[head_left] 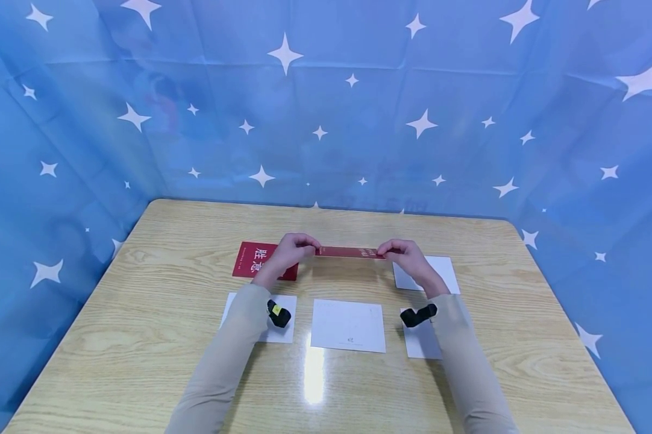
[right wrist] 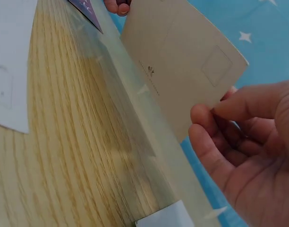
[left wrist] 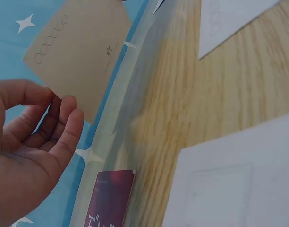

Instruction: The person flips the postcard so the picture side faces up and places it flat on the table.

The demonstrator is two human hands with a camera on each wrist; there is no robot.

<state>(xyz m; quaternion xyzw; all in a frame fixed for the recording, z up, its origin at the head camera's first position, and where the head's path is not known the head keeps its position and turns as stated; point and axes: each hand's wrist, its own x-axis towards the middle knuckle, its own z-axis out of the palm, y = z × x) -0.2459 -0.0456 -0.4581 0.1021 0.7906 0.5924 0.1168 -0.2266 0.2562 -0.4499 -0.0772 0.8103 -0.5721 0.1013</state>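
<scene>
A red postcard point(head_left: 347, 252) is held above the far middle of the table, tilted so that its red face shows as a narrow strip from the head. My left hand point(head_left: 292, 248) pinches one end between thumb and fingers, and my right hand point(head_left: 407, 258) pinches the other. The wrist views show the plain back of the same postcard point(left wrist: 83, 52), with printed circles, a small emblem and a stamp box point(right wrist: 216, 66). Beneath my left hand lies another red postcard point(head_left: 244, 259) with white characters, partly covered. A white-backed postcard point(head_left: 442, 274) lies by my right hand.
On the wooden table point(head_left: 141, 313), a white-backed postcard point(head_left: 347, 325) lies front middle. Two more lie partly under my forearms: a left postcard point(head_left: 285, 301) and a right postcard point(head_left: 420, 340). A blue curtain point(head_left: 331, 108) with white stars hangs behind the table.
</scene>
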